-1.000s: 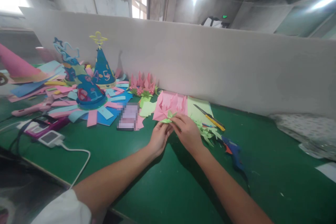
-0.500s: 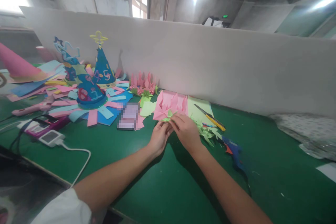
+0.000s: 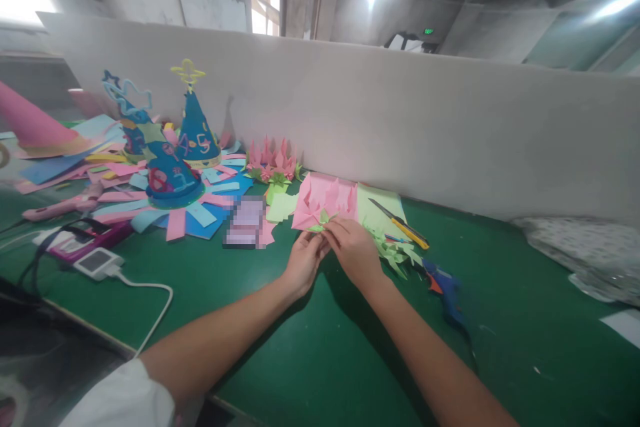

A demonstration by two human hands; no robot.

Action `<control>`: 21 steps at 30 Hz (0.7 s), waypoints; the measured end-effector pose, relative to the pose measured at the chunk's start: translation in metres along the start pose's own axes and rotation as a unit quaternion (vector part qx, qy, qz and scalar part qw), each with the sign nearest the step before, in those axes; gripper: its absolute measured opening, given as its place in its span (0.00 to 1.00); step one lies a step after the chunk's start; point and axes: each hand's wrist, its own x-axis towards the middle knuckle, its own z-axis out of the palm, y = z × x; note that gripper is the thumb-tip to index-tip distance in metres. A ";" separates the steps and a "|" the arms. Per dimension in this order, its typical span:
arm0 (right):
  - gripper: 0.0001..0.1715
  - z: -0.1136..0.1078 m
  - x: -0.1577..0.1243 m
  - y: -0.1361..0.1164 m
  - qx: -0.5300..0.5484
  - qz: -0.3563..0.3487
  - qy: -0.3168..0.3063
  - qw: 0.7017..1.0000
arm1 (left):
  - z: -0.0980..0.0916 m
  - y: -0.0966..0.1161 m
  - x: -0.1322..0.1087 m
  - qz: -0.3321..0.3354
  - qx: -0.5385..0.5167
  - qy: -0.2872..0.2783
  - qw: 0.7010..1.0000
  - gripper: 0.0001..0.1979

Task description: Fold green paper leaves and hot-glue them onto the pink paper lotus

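Between the fingertips of my left hand [image 3: 303,263] and my right hand [image 3: 356,250] is a small green folded paper leaf piece [image 3: 323,220]. Both hands are closed in a pinch on it, and the fingers cover part of it. Just beyond my fingers lies a pink paper sheet [image 3: 310,190] with pink folded paper pieces [image 3: 330,197] on it. Several green paper leaves [image 3: 395,253] lie right of my right hand, beside a light green sheet [image 3: 385,197]. A pink folded paper flower [image 3: 274,157] with green leaves stands behind, against the white board.
A yellow utility knife [image 3: 407,230] rests on the light green sheet, and a blue glue gun [image 3: 447,290] lies to the right. At left are a phone [image 3: 244,221], blue cone hats [image 3: 200,127], paper strips [image 3: 175,223] and a power strip [image 3: 95,240] with cables. A white board [image 3: 425,127] edges the green table [image 3: 280,353].
Almost nothing differs. Both hands stay in the same place, holding the green paper leaf piece.
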 end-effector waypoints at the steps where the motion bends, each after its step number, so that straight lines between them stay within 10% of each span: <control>1: 0.14 0.000 0.000 0.000 0.002 0.000 -0.002 1.000 | 0.000 0.000 0.000 0.000 0.000 0.000 1.000 0.07; 21: 0.10 0.003 0.001 0.000 -0.013 -0.016 0.029 0.999 | -0.001 0.000 0.000 0.012 0.015 -0.010 1.000 0.10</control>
